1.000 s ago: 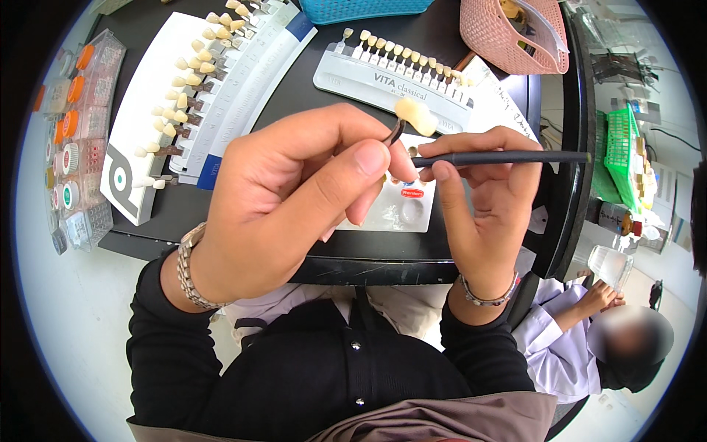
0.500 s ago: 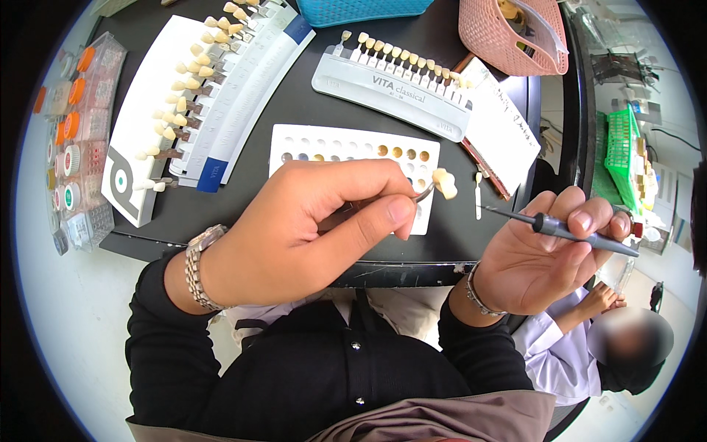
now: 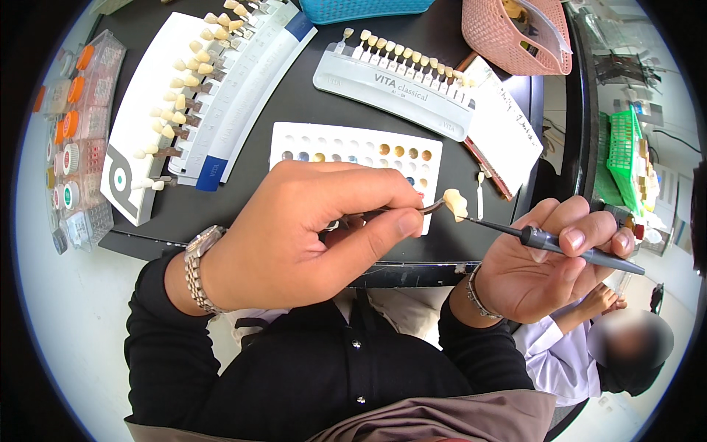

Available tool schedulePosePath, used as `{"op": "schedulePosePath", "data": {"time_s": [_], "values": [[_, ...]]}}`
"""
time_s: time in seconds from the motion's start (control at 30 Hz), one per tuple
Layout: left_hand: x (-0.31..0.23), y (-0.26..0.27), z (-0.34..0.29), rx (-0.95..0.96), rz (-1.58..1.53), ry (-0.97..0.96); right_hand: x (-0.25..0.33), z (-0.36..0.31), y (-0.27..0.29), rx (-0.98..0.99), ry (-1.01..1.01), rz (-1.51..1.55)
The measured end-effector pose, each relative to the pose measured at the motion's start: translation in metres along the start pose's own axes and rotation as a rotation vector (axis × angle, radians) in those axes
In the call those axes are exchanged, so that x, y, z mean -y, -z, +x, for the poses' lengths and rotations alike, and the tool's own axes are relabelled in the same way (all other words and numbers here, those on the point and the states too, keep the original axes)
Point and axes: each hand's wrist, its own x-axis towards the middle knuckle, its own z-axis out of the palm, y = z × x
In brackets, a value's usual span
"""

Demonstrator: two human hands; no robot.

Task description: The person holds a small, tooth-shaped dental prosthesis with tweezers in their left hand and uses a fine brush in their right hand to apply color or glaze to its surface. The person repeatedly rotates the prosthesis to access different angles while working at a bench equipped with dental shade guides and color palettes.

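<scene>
- The left hand pinches a thin metal holder, thumb and fingers closed on it, with a cream tooth piece at its tip above the worktop edge.
- The right hand is curled shut around a slim grey brush, whose tip touches the tooth piece.
- Good work here likely calls for braced wrists and light, short strokes.
- The white palette is partly covered by the left hand; the brush tip is too fine to make out.

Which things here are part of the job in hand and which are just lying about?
In use: left hand holding the tooth sample; right hand holding the fine brush; white well palette.
Lying about: shade guides, pink basket, jar trays.
</scene>
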Motion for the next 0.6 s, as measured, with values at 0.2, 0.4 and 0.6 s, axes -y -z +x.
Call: {"op": "schedulePosePath", "data": {"time_s": [0.2,0.4,0.6], "values": [[0.0041,-0.0057,0.0014,-0.060,0.006,-0.070,-0.0010,0.0010,0.0023,-0.051,0.037,-0.041],[0.0032,-0.0028,0.0002,-0.037,0.031,-0.043,-0.0006,-0.0003,0.0005,-0.056,0.036,-0.040],[0.0010,-0.0022,0.0003,-0.026,0.046,-0.010,0.0012,0.0015,0.0029,0.087,-0.013,0.043]]}}
